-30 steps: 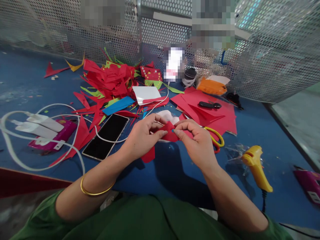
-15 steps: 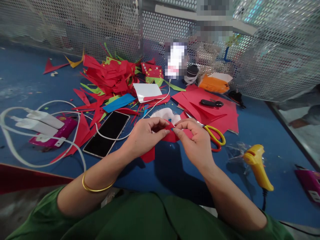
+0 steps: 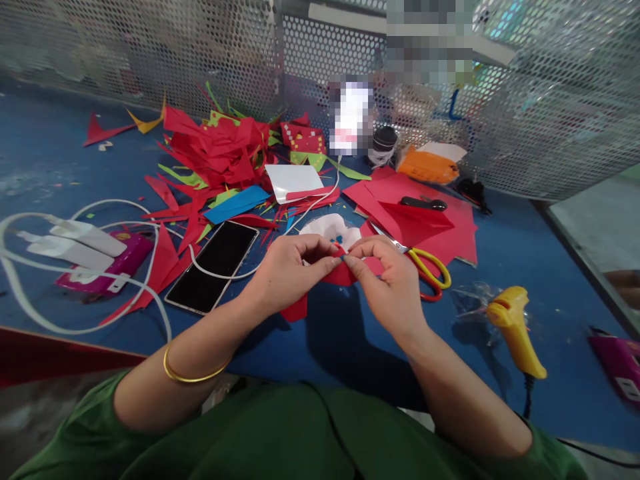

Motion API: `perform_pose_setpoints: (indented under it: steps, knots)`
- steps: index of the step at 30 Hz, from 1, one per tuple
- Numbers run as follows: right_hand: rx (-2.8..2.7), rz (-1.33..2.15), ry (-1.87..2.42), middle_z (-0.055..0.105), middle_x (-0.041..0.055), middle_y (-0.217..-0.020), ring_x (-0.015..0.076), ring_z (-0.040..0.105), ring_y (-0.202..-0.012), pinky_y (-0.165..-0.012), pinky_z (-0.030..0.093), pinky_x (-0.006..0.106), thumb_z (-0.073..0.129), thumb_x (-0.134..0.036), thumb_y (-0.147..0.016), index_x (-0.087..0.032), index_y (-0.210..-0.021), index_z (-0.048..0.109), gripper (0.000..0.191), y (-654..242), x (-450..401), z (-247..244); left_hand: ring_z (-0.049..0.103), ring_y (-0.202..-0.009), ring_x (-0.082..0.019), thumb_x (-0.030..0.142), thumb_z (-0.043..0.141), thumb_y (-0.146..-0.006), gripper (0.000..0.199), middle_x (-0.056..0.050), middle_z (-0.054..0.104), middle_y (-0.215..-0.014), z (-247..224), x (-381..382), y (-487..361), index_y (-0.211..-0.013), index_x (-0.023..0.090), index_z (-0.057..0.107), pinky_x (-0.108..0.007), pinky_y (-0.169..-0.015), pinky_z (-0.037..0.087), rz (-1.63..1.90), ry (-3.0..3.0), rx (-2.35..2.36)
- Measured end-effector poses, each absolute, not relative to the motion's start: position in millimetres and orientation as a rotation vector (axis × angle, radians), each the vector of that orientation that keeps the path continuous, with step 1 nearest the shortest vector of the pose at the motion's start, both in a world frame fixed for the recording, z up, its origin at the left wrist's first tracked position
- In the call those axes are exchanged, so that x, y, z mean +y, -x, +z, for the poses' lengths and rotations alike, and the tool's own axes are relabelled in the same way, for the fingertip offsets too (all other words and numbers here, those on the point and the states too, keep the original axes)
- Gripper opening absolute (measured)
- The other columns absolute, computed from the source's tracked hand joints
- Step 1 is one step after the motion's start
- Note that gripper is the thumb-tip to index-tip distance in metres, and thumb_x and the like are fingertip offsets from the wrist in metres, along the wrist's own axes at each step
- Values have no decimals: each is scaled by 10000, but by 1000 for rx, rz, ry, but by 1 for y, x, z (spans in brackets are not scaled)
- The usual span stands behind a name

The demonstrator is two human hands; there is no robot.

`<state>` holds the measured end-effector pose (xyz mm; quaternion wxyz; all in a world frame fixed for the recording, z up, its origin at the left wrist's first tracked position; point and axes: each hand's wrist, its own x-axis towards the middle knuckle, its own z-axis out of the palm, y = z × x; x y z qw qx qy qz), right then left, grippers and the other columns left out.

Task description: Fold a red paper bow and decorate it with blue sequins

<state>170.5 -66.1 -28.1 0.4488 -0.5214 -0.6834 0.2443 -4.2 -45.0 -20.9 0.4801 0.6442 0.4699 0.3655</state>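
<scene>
My left hand (image 3: 295, 270) is closed on a small piece of red paper (image 3: 343, 275), gripping its left side between thumb and fingers. My right hand (image 3: 387, 277) pinches the same paper from the right, its thumb almost meeting the left thumb. A tiny dark blue bit shows at the right fingertips; I cannot tell what it is. Just beyond the fingers lies a crumpled white paper (image 3: 333, 229) with small blue pieces (image 3: 338, 240) on it. Under my left wrist a red strip (image 3: 295, 309) rests on the table. Scissors (image 3: 425, 267) with yellow and red handles lie beside my right hand.
Left are a black-screened phone (image 3: 213, 267), white cable and chargers (image 3: 75, 247). A heap of red paper scraps (image 3: 220, 150) lies at the back. Red sheets (image 3: 375, 193) sit at back right, a yellow glue gun (image 3: 517, 330) at right. A perforated metal screen (image 3: 330, 47) stands behind.
My hands stay almost in place on the red paper. More of the blue pieces on the white paper show now. The whole view has shifted very slightly.
</scene>
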Motion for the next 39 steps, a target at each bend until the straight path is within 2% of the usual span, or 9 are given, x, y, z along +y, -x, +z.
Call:
perform_pose_setpoints:
  steps: [7,11,15,18,22,27,33,36,39]
  knots:
    - [-1659,593,1283,667,12,-867,173,630,-870,-829,482,340,640,-213,-866,-228,-777,628,91,-170,-66,-25,625,-669,-142,305,675,-801,186,-39,737,-801,-21,-45,4,-874,149,744,-263,-629,484,881,-1564,1153]
    - [-1526,649,1337,691,18,-894,180,645,-875,-824,504,350,629,-300,-891,-230,-848,655,85,-174,-66,-22,621,-662,-133,295,683,-799,175,-32,731,-781,-16,-46,4,-865,143,741,-255,-632,479,892,-1481,1173]
    - [-1355,925,1409,692,9,-845,172,658,-777,-706,517,335,668,-493,-853,-231,-1036,609,326,-179,-61,-27,617,-685,-122,296,702,-804,171,-29,730,-802,-13,-46,4,-866,141,736,-241,-649,479,972,-1408,1156]
    - [-1232,1118,1395,675,-23,-747,158,655,-686,-654,514,323,701,-575,-789,-231,-1068,592,456,-179,-57,-28,611,-683,-120,307,707,-808,176,-34,730,-822,-13,-46,4,-868,144,734,-231,-623,475,1024,-1373,1147]
    - [-1185,1193,1393,648,-53,-675,141,638,-575,-600,496,315,762,-541,-720,-227,-1078,608,501,-175,-58,-22,610,-683,-119,310,712,-806,177,-33,727,-821,-13,-47,4,-862,143,732,-226,-617,475,1055,-1356,1137]
    - [-1107,1244,1351,639,-58,-649,135,624,-583,-575,477,294,797,-464,-681,-214,-1126,619,541,-173,-61,-16,589,-657,-108,302,707,-812,160,-16,706,-780,-11,-49,3,-844,146,721,-218,-600,461,1080,-1321,1117]
    - [-885,1369,1277,594,-90,-631,91,544,-535,-574,488,273,859,-329,-571,-215,-1082,656,561,-166,-63,-17,611,-693,-130,320,713,-800,178,-25,709,-799,-10,-50,2,-851,149,710,-238,-633,486,1077,-1299,1107]
    - [-870,1331,1263,579,-97,-624,84,533,-525,-575,491,269,843,-309,-581,-217,-1057,647,522,-163,-64,-17,599,-672,-123,337,718,-799,186,-10,696,-773,-11,-50,3,-862,162,712,-236,-626,476,1068,-1274,1067]
    - [-906,1280,1242,587,-92,-636,90,542,-549,-588,496,271,815,-297,-616,-225,-1065,636,489,-161,-66,-20,575,-650,-111,380,695,-826,208,4,673,-735,-11,-49,3,-788,176,695,-229,-610,451,1101,-1251,1044]
